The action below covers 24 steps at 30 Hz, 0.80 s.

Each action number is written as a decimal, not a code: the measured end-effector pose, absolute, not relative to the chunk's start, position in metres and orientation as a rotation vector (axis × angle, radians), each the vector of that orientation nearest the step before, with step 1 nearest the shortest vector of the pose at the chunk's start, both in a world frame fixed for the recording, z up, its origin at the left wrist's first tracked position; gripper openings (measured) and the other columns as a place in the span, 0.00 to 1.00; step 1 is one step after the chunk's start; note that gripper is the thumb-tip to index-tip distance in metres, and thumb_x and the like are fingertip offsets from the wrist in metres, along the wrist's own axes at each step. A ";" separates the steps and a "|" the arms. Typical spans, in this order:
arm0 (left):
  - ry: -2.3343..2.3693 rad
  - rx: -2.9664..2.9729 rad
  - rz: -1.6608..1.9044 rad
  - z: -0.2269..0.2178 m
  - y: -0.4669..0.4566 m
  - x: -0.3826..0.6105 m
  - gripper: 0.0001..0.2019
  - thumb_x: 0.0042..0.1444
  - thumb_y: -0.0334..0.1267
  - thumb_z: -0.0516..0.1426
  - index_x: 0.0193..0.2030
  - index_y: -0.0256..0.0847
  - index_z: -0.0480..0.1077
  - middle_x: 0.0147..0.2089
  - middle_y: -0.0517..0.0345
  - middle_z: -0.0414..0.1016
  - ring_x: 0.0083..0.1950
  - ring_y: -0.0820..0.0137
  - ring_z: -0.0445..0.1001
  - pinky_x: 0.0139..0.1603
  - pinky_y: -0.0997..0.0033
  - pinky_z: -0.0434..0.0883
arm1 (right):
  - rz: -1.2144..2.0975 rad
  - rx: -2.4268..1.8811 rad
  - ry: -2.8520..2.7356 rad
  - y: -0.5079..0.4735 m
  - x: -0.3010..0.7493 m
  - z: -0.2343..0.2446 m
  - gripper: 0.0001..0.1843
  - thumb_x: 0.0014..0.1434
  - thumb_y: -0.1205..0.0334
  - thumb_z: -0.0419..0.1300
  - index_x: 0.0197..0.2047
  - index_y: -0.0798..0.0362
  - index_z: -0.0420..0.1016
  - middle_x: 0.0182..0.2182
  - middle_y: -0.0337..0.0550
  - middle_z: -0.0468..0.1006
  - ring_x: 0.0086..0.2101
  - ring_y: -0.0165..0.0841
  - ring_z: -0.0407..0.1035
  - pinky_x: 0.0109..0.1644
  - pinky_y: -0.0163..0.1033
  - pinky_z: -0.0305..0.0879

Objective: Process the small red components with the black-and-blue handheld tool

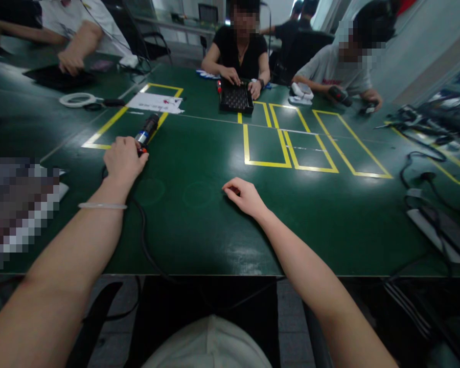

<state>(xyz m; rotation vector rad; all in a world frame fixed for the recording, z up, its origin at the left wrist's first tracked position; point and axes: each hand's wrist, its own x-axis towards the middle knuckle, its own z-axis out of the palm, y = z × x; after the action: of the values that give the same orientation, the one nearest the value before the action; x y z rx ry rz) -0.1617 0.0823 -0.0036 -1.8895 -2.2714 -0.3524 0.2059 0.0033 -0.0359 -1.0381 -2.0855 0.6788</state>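
Observation:
My left hand (123, 159) is closed round the rear end of a corded electric screwdriver (146, 130) that lies on the green table (199, 214), its tip pointing away from me. Its black cable (142, 230) trails back past my wrist and over the table's near edge. A thin bracelet circles my left wrist. My right hand (244, 196) rests on the bare table to the right, fingers loosely curled under, with nothing visible in them.
Yellow tape rectangles (291, 148) mark the table ahead. A person opposite has both hands at a black tray (235, 99). A paper sheet (155, 102) and white ring (77, 99) lie far left. Cables and devices (433, 204) crowd the right edge.

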 end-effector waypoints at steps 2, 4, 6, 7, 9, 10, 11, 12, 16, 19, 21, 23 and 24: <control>-2.287 -1.854 -0.354 -0.004 0.082 -0.160 0.25 0.65 0.47 0.54 0.59 0.27 0.68 0.59 0.35 0.68 0.51 0.54 0.69 0.49 0.59 0.65 | 0.675 -1.044 -2.086 0.003 0.206 -0.036 0.08 0.65 0.64 0.57 0.40 0.54 0.78 0.34 0.42 0.77 0.34 0.31 0.70 0.41 0.36 0.65; -2.318 -1.816 -0.355 -0.004 0.083 -0.159 0.25 0.67 0.47 0.51 0.60 0.26 0.67 0.58 0.35 0.68 0.50 0.55 0.70 0.49 0.59 0.65 | 0.673 -1.054 -2.089 0.003 0.206 -0.036 0.08 0.65 0.64 0.57 0.40 0.53 0.77 0.34 0.42 0.77 0.34 0.31 0.70 0.41 0.36 0.65; -2.356 -1.788 -0.361 -0.005 0.083 -0.159 0.25 0.68 0.46 0.49 0.60 0.26 0.67 0.58 0.35 0.69 0.50 0.54 0.70 0.49 0.58 0.65 | 0.676 -1.061 -2.091 0.003 0.206 -0.035 0.08 0.65 0.64 0.57 0.40 0.53 0.77 0.34 0.42 0.76 0.34 0.31 0.70 0.41 0.36 0.65; -2.364 -1.783 -0.371 -0.005 0.084 -0.159 0.25 0.68 0.46 0.49 0.60 0.26 0.67 0.58 0.35 0.70 0.51 0.54 0.70 0.50 0.57 0.65 | 0.678 -1.064 -2.091 0.003 0.206 -0.035 0.08 0.65 0.64 0.57 0.40 0.53 0.77 0.34 0.42 0.76 0.34 0.31 0.70 0.41 0.36 0.65; -2.333 -1.788 -0.423 -0.003 0.084 -0.160 0.23 0.68 0.45 0.49 0.59 0.26 0.68 0.59 0.35 0.69 0.54 0.52 0.70 0.51 0.56 0.65 | 0.682 -1.068 -2.092 0.002 0.205 -0.034 0.08 0.65 0.64 0.57 0.40 0.53 0.77 0.34 0.42 0.76 0.34 0.31 0.70 0.41 0.36 0.65; -2.298 -1.799 -0.468 -0.002 0.083 -0.160 0.22 0.68 0.44 0.50 0.58 0.27 0.69 0.61 0.35 0.69 0.56 0.52 0.69 0.53 0.56 0.65 | 0.684 -1.071 -2.093 0.002 0.205 -0.034 0.08 0.65 0.64 0.57 0.40 0.53 0.77 0.34 0.42 0.76 0.34 0.31 0.70 0.41 0.36 0.65; -2.262 -1.809 -0.530 0.000 0.083 -0.159 0.21 0.68 0.43 0.50 0.57 0.28 0.69 0.62 0.36 0.68 0.58 0.52 0.68 0.55 0.56 0.65 | 0.686 -1.073 -2.092 0.002 0.205 -0.034 0.08 0.65 0.64 0.57 0.40 0.53 0.77 0.34 0.42 0.76 0.34 0.31 0.70 0.41 0.36 0.65; -2.234 -1.839 -0.604 0.002 0.082 -0.157 0.20 0.68 0.42 0.50 0.57 0.28 0.70 0.62 0.38 0.69 0.58 0.53 0.67 0.56 0.57 0.65 | 0.688 -1.074 -2.092 0.002 0.205 -0.034 0.08 0.65 0.64 0.57 0.40 0.53 0.77 0.34 0.42 0.76 0.34 0.31 0.70 0.41 0.36 0.65; -2.259 -2.313 -1.093 0.014 0.069 -0.131 0.18 0.68 0.42 0.51 0.57 0.30 0.69 0.50 0.47 0.76 0.46 0.67 0.73 0.51 0.66 0.69 | 0.715 -1.055 -2.075 0.002 0.205 -0.033 0.08 0.65 0.63 0.57 0.40 0.54 0.78 0.34 0.42 0.77 0.34 0.31 0.70 0.40 0.36 0.65; -2.159 -2.793 -1.386 0.021 0.050 -0.095 0.19 0.68 0.43 0.52 0.55 0.30 0.71 0.39 0.49 0.76 0.37 0.70 0.73 0.41 0.70 0.71 | 0.783 -1.045 -2.023 0.001 0.204 -0.033 0.08 0.64 0.62 0.58 0.40 0.53 0.78 0.34 0.41 0.78 0.33 0.30 0.69 0.40 0.37 0.65; -2.037 -3.058 -1.360 0.024 0.035 -0.069 0.23 0.67 0.45 0.54 0.62 0.32 0.69 0.37 0.51 0.75 0.34 0.70 0.72 0.38 0.70 0.70 | 0.889 -1.030 -1.959 -0.001 0.202 -0.033 0.08 0.64 0.59 0.59 0.43 0.53 0.77 0.34 0.40 0.78 0.32 0.30 0.69 0.40 0.37 0.66; -1.937 -3.280 -1.268 0.026 0.021 -0.047 0.27 0.67 0.46 0.54 0.67 0.34 0.64 0.37 0.52 0.75 0.33 0.70 0.72 0.36 0.71 0.70 | 1.047 -0.976 -1.879 -0.002 0.200 -0.033 0.12 0.62 0.56 0.61 0.47 0.52 0.75 0.34 0.39 0.78 0.31 0.29 0.69 0.39 0.36 0.66; -1.888 -3.382 -1.200 0.026 0.015 -0.038 0.28 0.67 0.47 0.53 0.69 0.34 0.62 0.36 0.54 0.74 0.33 0.71 0.72 0.36 0.72 0.69 | 1.130 -0.936 -1.841 -0.002 0.199 -0.034 0.15 0.61 0.55 0.63 0.49 0.52 0.74 0.35 0.39 0.78 0.31 0.28 0.69 0.38 0.36 0.66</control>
<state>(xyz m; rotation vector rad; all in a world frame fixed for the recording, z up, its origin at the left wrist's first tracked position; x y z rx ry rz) -0.0377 0.0152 0.0257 -3.3818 -1.8876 -1.2001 0.1990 -0.0023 -0.0336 -0.9359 -1.8411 1.1304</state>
